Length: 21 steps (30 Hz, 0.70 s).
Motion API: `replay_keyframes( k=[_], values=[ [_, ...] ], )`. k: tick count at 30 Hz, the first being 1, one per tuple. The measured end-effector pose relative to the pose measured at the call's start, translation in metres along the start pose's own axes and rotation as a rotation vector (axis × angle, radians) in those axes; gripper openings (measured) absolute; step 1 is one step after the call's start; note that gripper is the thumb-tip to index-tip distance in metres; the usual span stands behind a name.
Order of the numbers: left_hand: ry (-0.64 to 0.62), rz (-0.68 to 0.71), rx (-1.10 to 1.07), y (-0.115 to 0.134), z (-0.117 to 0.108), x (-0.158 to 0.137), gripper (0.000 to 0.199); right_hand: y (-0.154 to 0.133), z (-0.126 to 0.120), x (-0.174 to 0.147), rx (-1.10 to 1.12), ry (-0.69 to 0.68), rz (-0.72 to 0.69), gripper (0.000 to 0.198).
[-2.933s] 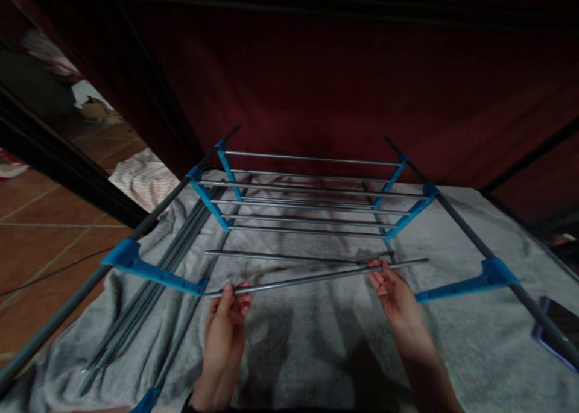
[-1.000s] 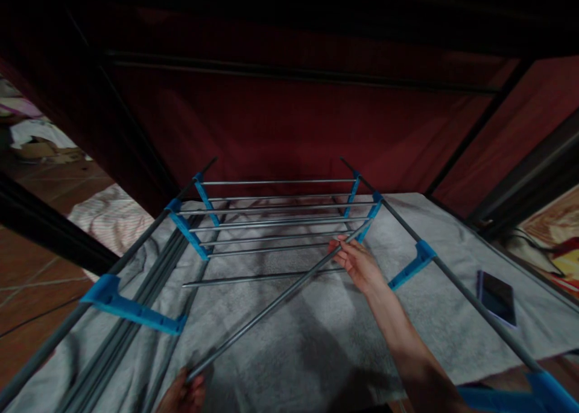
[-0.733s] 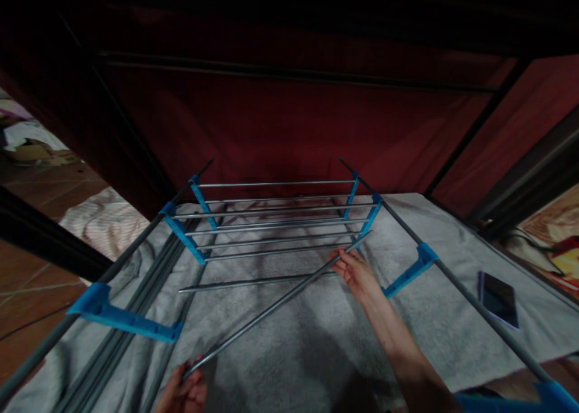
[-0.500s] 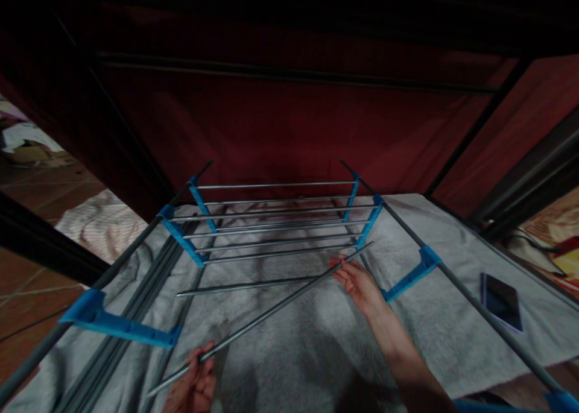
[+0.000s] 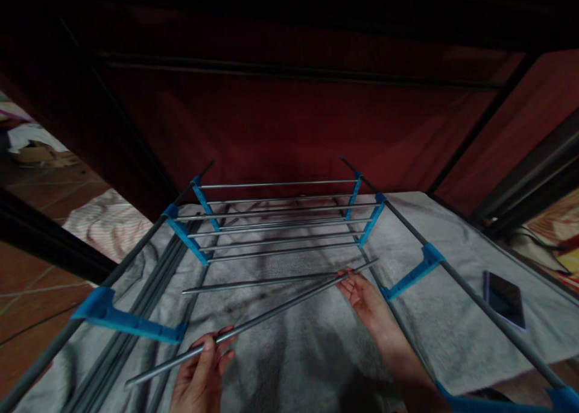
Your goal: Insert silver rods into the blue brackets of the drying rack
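The left hand [image 5: 201,371] covers a stretch of the held rod [image 5: 280,308], its wrist cut off below. Near the right hand [image 5: 360,293], the loose rod's [image 5: 257,283] right end is hidden. Left of the left hand, bundled rods [image 5: 148,289] leave the frame; clutter [image 5: 36,138] far beyond is indistinct.

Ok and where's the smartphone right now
In the head view, the smartphone lies at the right on the grey blanket, just outside the long tube on that side, well right of your right hand.
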<state>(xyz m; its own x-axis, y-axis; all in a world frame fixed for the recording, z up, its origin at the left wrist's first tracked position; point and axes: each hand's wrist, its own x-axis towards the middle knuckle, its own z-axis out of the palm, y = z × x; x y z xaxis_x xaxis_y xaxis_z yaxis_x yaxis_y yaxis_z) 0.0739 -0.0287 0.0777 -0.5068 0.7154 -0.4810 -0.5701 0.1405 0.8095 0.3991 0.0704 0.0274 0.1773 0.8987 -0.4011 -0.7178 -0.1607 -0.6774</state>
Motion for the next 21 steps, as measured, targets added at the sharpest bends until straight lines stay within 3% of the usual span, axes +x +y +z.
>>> replay_keyframes(
  k=[9, 16, 21],
  values=[
    [0.041, 0.106, -0.104, 0.017, 0.012, 0.019, 0.051, 0.002, 0.024, -0.009, 0.071, -0.058, 0.015, 0.03],
    [-0.06, 0.123, -0.147, 0.016, 0.018, 0.015, 0.056, 0.004, 0.027, -0.009, 0.066, -0.009, -0.018, 0.028],
    [0.025, 0.027, -0.169, 0.005, 0.016, 0.014, 0.018, 0.004, 0.019, -0.011, 0.052, -0.055, 0.031, 0.03]
  ],
)
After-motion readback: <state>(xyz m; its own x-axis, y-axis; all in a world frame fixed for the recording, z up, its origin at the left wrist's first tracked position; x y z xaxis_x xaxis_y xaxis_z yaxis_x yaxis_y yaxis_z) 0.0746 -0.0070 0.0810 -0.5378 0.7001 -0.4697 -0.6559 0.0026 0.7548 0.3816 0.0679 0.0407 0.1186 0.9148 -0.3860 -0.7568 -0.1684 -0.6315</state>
